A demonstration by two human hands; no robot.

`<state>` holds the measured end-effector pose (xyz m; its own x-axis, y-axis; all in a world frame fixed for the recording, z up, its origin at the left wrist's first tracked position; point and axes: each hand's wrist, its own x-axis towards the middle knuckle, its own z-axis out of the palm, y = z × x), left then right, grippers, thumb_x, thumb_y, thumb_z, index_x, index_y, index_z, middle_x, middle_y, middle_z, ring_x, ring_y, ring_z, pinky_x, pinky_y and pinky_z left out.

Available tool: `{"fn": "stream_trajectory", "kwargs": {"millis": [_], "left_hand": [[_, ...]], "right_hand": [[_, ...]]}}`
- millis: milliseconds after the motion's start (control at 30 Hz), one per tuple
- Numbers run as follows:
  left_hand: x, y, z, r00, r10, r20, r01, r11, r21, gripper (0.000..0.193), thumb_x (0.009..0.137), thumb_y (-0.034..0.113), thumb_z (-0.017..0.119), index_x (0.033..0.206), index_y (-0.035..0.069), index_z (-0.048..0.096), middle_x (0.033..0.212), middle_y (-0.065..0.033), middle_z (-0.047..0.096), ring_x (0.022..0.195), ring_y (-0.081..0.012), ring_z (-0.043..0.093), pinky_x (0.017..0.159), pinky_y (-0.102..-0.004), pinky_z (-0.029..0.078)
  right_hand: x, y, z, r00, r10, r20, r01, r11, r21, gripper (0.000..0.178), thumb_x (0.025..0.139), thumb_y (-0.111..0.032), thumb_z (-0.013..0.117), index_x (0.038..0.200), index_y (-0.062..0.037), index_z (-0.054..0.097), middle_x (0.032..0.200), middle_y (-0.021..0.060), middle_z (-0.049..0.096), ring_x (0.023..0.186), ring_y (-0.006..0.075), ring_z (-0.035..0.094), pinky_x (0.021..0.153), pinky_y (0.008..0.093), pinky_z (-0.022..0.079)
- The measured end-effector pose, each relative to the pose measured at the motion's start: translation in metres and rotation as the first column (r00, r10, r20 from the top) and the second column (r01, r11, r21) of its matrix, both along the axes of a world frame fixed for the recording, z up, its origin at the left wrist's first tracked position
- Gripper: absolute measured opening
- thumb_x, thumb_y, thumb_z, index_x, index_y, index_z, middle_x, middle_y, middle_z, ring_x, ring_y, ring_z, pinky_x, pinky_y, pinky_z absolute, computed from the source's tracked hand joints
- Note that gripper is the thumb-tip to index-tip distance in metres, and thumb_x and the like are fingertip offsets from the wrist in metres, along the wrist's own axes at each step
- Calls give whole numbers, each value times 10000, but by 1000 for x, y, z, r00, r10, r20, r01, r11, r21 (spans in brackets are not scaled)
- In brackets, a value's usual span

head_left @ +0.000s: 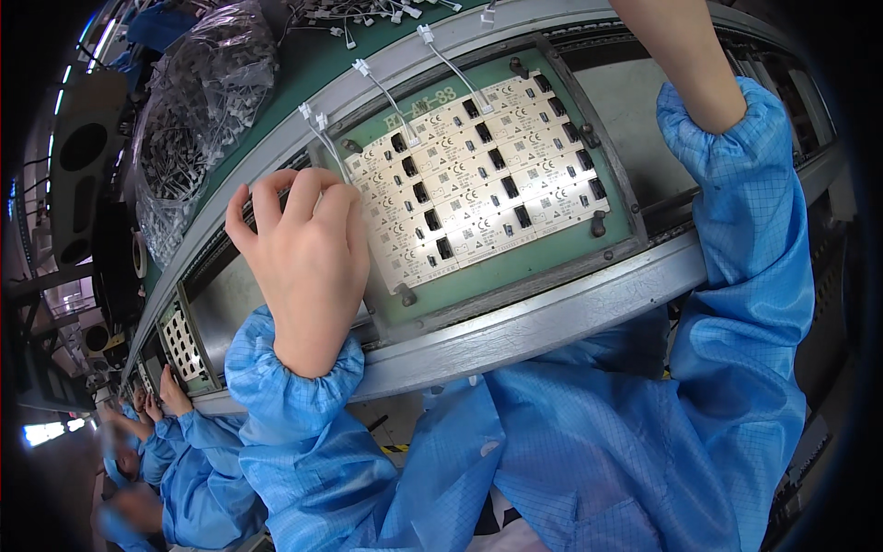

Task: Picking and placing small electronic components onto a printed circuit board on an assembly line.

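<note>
Left hand (pixel 308 244) curls below the wire (pixel 331 147), its hold hidden, so I cannot tell what it grips; rightward lies the board (pixel 478 189), probably kept from shifting by knobs (pixel 599 224). Right hand unseen.

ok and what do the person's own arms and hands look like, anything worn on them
The left sleeve and right sleeve are loose, slightly shiny blue fabric with a fine dark grid, gathered into ruffled cuffs. The left hand shows no glove or ring. The right hand lies beyond the picture's upper edge; its forearm is bare past the cuff.
</note>
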<state>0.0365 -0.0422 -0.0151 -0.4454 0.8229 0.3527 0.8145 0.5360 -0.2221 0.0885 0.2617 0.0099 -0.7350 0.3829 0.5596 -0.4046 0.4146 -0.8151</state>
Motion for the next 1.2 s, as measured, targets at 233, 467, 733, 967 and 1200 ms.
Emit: {"fn": "stream_trajectory", "kwargs": {"millis": [233, 467, 733, 967, 1200], "left_hand": [[2, 0, -1, 1000, 6, -23, -6, 1000, -18, 62, 817, 100, 727, 879, 105, 721, 971, 7, 650, 1074, -264, 579, 1073, -547, 350], [1, 0, 2, 999, -27, -19, 25, 998, -62, 72, 815, 100, 728, 886, 99, 719, 988, 9, 656, 1081, -264, 578, 1080, -547, 349], [15, -14, 6, 987, 14, 163, 1, 996, -90, 223, 809, 43, 691, 1028, 68, 724, 1132, -43, 655, 1161, -310, 554, 1087, -530, 353], [9, -13, 10, 977, 1, 212, 9, 999, -48, 260, 823, 54, 674, 1079, 62, 723, 1163, -62, 644, 1204, -325, 538, 1082, -534, 358], [-6, -7, -9, 990, -52, 128, 34, 990, 138, 233, 806, 69, 680, 1036, 82, 714, 950, -34, 695, 1098, -261, 618, 1092, -552, 361]], "right_hand": [[1, 3, -2, 1000, -19, -21, 21, 998, 64, 190, 991, -199, 700, 950, -39, 608, 725, 3, 640, 629, 63, 599, 558, 200, 487], [4, 1, 1, 999, -31, 19, 30, 996, 80, 181, 988, -189, 700, 939, -43, 606, 706, 2, 633, 597, 57, 581, 533, 194, 460], [-6, -2, -5, 999, 45, -14, -44, 999, 13, 169, 976, -167, 707, 937, -35, 609, 680, 10, 636, 564, 56, 563, 517, 190, 446], [2, 2, 1, 995, 101, 9, -99, 989, -106, 132, 975, -124, 692, 967, -19, 613, 711, 16, 638, 592, 64, 580, 528, 195, 452], [17, 9, 2, 979, 196, -55, -204, 947, -249, 148, 1023, -157, 638, 1084, -22, 636, 837, 3, 602, 730, 68, 540, 654, 206, 422]]}}
